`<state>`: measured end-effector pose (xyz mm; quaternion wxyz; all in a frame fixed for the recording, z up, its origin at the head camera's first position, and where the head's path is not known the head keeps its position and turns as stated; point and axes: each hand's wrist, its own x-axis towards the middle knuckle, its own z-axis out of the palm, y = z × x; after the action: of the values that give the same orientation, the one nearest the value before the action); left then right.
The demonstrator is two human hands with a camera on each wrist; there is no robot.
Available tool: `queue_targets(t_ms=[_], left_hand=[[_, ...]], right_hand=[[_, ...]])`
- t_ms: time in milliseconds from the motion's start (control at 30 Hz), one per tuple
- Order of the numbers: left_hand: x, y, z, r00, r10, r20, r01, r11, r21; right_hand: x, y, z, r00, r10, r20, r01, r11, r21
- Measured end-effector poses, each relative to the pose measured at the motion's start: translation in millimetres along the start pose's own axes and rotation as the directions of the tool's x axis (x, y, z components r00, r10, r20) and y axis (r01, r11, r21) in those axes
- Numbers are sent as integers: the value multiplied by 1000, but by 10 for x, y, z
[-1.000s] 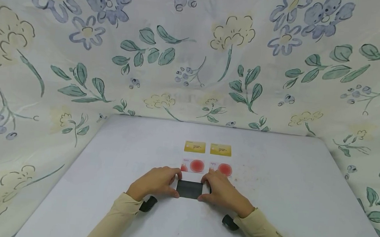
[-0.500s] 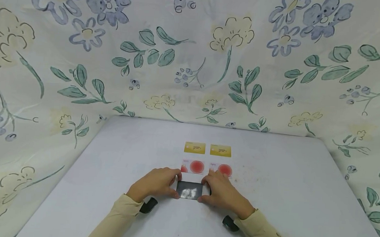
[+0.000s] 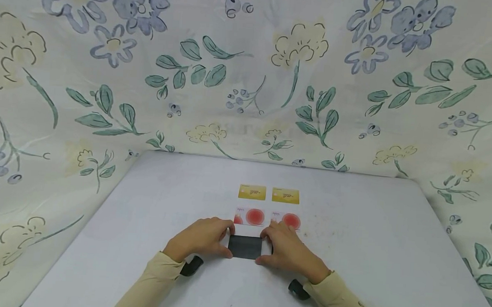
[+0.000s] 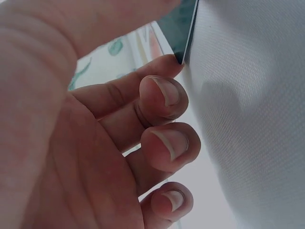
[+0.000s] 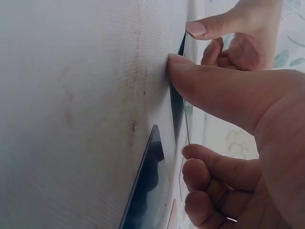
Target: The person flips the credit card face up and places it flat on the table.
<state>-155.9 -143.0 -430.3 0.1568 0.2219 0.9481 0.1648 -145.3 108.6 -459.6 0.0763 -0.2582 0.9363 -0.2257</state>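
A black card (image 3: 245,247), flat and rectangular, is held level by its short ends between my two hands. My left hand (image 3: 201,237) pinches its left end, thumb at the near corner and index finger at the far one; the left wrist view shows the fingertip right at the corner of the dark card (image 4: 177,31). My right hand (image 3: 288,249) grips the right end the same way. In the right wrist view the card appears edge-on, slightly raised off the white surface. A second dark glossy card (image 5: 147,183) lies under my right hand, mostly hidden from the head view.
Beyond my hands lie two pink-and-white cards with red circles, a left one (image 3: 254,216) and a right one (image 3: 290,220). Behind them sit two gold cards, left (image 3: 252,192) and right (image 3: 285,196). A floral curtain (image 3: 250,79) surrounds the white table (image 3: 177,182).
A bright reflection showed on the black card half a second ago and is gone now, so its tilt differs slightly. Both hands keep their grip and place.
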Motion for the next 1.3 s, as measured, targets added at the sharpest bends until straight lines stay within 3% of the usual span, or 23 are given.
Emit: queue_targets(t_ms=[367, 767, 1300], left_hand=[[5, -3, 5, 1000, -17, 14, 17, 1000, -3], [31, -4, 1, 988, 128, -85, -123, 991, 57], [15, 60, 12, 964, 208, -164, -193, 976, 102]], right_hand=[[-6, -7, -26, 1000, 17, 15, -18, 1000, 7], [-36, -28, -78, 999, -37, -31, 36, 999, -4], [-45, -46, -134, 994, -69, -81, 69, 998, -4]])
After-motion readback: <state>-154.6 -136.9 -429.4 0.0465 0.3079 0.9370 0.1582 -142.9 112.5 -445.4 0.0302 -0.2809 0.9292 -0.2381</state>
